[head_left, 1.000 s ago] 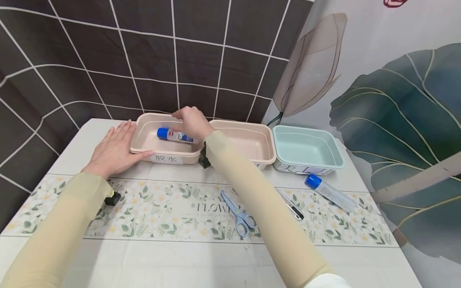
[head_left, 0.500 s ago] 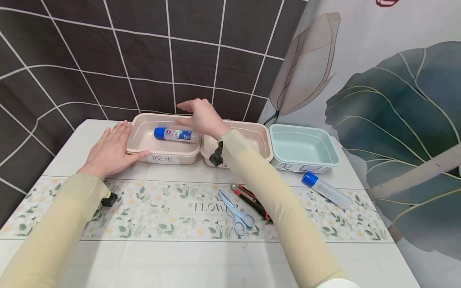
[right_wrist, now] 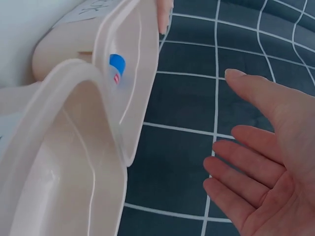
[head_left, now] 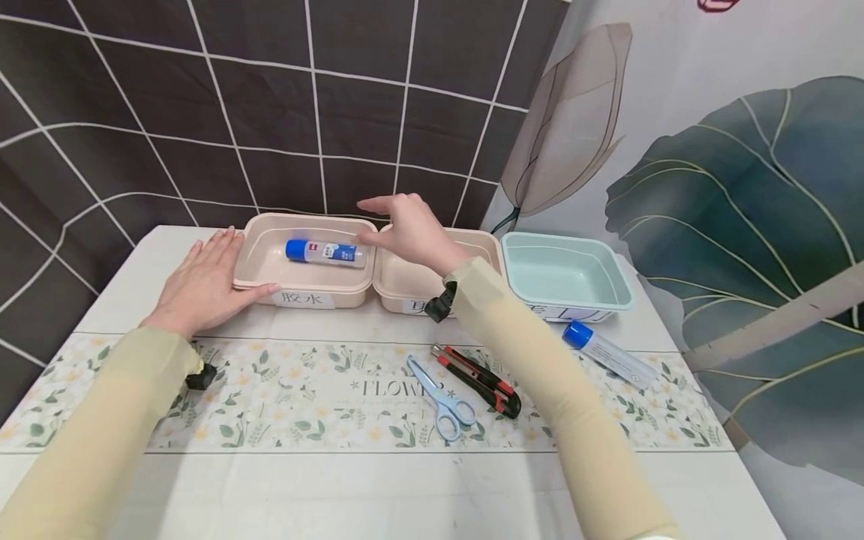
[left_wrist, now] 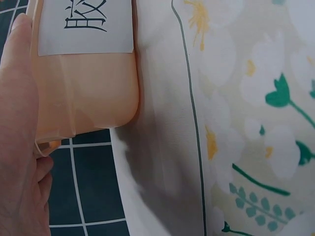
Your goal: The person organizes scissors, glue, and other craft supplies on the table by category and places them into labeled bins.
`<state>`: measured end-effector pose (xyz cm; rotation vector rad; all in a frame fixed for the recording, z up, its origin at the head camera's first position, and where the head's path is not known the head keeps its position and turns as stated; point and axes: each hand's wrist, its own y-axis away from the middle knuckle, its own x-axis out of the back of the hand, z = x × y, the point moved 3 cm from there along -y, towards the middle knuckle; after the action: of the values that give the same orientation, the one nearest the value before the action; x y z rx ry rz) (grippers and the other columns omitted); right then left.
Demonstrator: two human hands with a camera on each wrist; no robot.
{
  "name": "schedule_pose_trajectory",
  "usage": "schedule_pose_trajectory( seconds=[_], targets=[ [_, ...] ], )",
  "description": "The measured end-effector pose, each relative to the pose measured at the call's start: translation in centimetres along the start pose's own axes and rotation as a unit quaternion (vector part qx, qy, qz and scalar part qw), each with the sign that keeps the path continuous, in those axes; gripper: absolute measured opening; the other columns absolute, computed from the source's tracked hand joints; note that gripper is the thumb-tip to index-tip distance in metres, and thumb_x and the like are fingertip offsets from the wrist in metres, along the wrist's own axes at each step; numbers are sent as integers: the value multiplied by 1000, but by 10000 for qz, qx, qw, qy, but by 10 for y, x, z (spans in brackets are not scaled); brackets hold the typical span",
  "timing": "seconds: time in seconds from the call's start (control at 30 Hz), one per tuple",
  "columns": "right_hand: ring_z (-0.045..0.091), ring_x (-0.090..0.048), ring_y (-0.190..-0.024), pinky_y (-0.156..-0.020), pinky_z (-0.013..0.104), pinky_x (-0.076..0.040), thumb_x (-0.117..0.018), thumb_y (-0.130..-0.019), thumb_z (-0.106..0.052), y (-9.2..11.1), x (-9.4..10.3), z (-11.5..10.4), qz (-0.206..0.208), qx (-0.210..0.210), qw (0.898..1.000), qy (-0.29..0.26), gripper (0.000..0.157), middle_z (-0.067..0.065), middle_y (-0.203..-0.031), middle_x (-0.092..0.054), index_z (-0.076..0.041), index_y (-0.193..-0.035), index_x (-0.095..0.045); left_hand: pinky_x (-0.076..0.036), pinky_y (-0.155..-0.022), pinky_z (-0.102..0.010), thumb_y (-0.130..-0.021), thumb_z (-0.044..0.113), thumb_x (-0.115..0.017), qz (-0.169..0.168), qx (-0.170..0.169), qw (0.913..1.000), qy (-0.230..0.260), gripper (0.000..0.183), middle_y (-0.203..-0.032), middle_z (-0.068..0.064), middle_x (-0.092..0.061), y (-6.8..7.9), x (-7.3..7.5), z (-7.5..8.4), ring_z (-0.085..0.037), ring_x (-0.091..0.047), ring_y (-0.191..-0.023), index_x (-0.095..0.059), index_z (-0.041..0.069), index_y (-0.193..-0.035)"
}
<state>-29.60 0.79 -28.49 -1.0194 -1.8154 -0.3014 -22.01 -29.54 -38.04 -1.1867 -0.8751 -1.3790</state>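
Two hands: left hand [head_left: 205,281] bracing the 9 o'clock end of the left bin [head_left: 259,251], fingers straight; right hand [head_left: 415,232] over the middle bin [head_left: 405,277], fingers and thumb apart, nothing held!
Glue bottle: lying in the left bin, cap [head_left: 295,250] toward 9 o'clock; looks settled, best left alone.
Bin rims: lift the right fingers well over, or a bin could tip.
Left brace: keep it light; hard pressure might skid the bin.
Cutter [head_left: 479,382]: between 12 and 1 on the surface [head_left: 337,495]; pass high.

Blue-capped tube [head_left: 325,253], seemingly beige-pink bin [head_left: 351,298], pale-blue scissors [head_left: 440,395]
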Motion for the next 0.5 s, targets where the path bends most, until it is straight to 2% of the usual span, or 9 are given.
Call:
schedule_pose_trajectory(
  seconds=[0.33,0.5],
  targets=[
    [17,-60,-123,-100,31,-48,-83,-86,-33,39,17,19,190,22,9998,-75,57,4,-131,-68,-7,-134,-68,5,-123,-51,-93,73,-50,-59,7,10000,-18,113,-164,-32,-11,0,-1,1,-45,-8,-152,-10,-10,-158],
    [18,-58,-125,-104,36,-46,-83,-86,-37,58,25,31,150,-245,9995,-98,61,2,-134,-66,-10,-137,-65,5,-123,-51,-93,73,-51,-26,0,10000,-24,113,-163,-32,-12,0,-2,0,-45,-9,-151,-11,-10,-158]
  ],
)
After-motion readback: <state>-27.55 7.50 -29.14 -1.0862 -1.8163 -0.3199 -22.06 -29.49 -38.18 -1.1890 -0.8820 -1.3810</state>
